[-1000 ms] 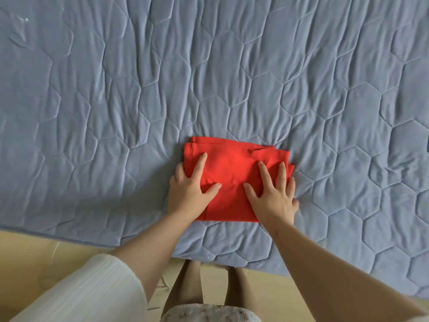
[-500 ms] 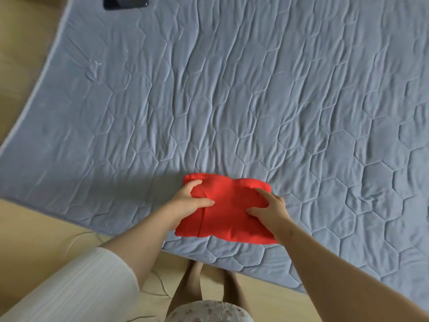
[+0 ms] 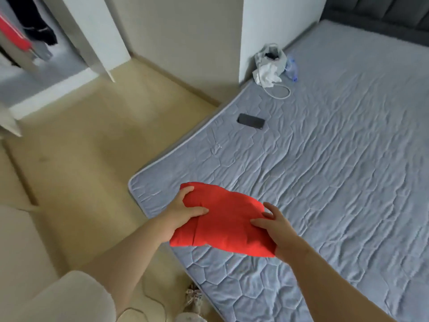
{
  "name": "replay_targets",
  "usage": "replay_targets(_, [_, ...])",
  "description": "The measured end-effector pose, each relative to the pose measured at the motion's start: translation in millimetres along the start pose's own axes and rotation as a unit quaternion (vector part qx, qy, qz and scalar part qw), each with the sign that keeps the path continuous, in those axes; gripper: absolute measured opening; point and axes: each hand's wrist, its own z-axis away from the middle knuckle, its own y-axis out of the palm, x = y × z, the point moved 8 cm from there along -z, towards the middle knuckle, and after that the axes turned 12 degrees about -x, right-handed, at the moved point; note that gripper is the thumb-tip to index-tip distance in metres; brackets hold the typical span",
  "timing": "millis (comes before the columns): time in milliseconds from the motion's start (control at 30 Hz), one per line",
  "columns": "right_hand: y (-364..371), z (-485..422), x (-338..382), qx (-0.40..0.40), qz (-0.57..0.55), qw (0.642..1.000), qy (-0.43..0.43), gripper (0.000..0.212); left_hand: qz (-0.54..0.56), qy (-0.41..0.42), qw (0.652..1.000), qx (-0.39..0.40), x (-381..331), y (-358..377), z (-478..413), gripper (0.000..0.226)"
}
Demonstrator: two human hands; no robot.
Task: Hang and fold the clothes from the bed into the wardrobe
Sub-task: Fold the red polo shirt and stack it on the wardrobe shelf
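**Transfer step: folded garment ready to leave the bed.**
Left hand (image 3: 183, 211) and right hand (image 3: 276, 226) each grip one end of the folded red garment (image 3: 227, 221) above the bed (image 3: 336, 159) corner; the next move probably calls for carrying it level to the open wardrobe (image 3: 46, 70), far left.

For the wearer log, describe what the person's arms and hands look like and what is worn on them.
The left arm wears an off-white sleeve that ends near the elbow, leaving the forearm bare. The right arm shows no sleeve as far as the frame reaches. The left hand and right hand are bare: no gloves, rings or watch show.
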Motion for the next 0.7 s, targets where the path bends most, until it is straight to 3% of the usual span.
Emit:
replay_targets(100, [46.2,29.4,36.4,0.051,-0.056,0.993,0.086,0.084,0.054,0.004,0.997,-0.061,-25.8,-68.1,10.3,0.069])
replay_targets(233, [115.8,76.8,70.6,0.162,-0.05,0.963,0.21,0.05,0.126,0.026,0.986,-0.11,-54.2,-147.4,21.1,0.064])
replay_targets(333, [175.0,90.4,100.8,0.192,-0.019,0.965,0.179,0.036,0.168,0.027,0.976,-0.136,-61.1,-210.7,20.5,0.064])
replay_targets(700, [462.9,151.5,174.0,0.299,0.076,0.947,0.094,0.038,0.294,-0.016,0.933,-0.207,-22.2,-478.2,-19.3,0.065])
